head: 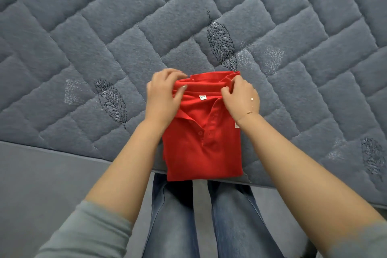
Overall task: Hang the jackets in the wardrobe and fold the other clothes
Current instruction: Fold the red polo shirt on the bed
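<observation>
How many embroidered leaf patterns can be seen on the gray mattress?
3. One leaf lies beyond the red shirt, one leaf is left of the left hand, one leaf is near the right edge. Others may lie outside the view.

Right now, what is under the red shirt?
The shirt lies folded on the grey quilted bed, its near edge hanging over the side above the person's jeans. Both hands grip its collar end. Anything beneath the shirt is hidden.
</observation>
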